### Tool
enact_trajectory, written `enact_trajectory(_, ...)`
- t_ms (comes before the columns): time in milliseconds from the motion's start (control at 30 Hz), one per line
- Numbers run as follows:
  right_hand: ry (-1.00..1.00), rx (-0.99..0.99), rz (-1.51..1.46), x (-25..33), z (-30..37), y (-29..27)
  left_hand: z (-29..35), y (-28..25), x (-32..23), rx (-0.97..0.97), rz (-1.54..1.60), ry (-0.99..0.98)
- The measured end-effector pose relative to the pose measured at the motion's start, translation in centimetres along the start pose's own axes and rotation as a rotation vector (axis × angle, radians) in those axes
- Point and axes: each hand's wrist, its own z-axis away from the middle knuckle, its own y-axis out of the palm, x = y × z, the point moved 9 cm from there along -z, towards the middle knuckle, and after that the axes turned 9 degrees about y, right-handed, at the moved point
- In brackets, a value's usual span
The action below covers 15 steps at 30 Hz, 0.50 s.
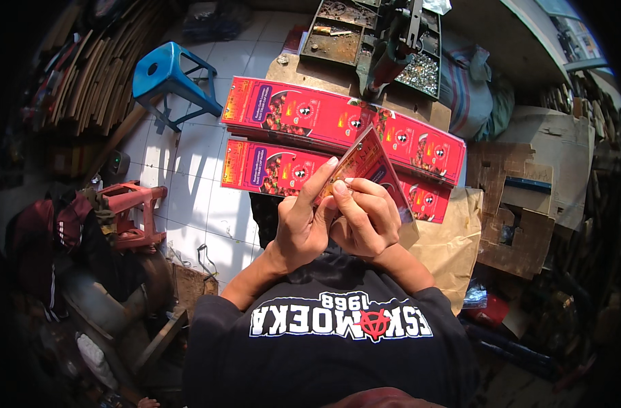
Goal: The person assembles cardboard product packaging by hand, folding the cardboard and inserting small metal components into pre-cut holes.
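Note:
My left hand (298, 228) and my right hand (370, 219) meet close in front of my chest. Between them a red printed card (380, 158) stands tilted, its upper corner pointing away from me. The fingers of both hands are closed at its near left edge, with the left index finger stretched along it. Whether a small piece sits between the fingertips is too small to make out. Just beyond the hands lie an upper stack of long red printed cards (331, 115) and a lower stack (256, 165), partly hidden by the hands and the held card.
Behind the stacks stands a dark metal hand press (390, 64), flanked by a compartment tray (334, 41) and small shiny metal pieces (419, 73). A blue plastic stool (164, 71) is at the left, a red stool (135, 212) nearer. Brown paper (450, 241) and cut boards (521, 238) lie right.

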Motion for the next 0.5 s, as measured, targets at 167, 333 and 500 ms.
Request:
enact_trajectory(167,-0.038,0.044,0.014,-0.1,-0.3,0.3,-0.2,-0.1,0.2,-0.018,0.001,-0.012)
enact_trajectory(333,0.103,-0.031,-0.125,-2.3,-0.2,0.8,0.6,-0.3,2.4,-0.094,0.079,-0.179)
enact_trajectory(500,0.102,-0.055,-0.129,-2.2,0.1,1.0,0.6,-0.7,2.6,-0.138,0.085,-0.185)
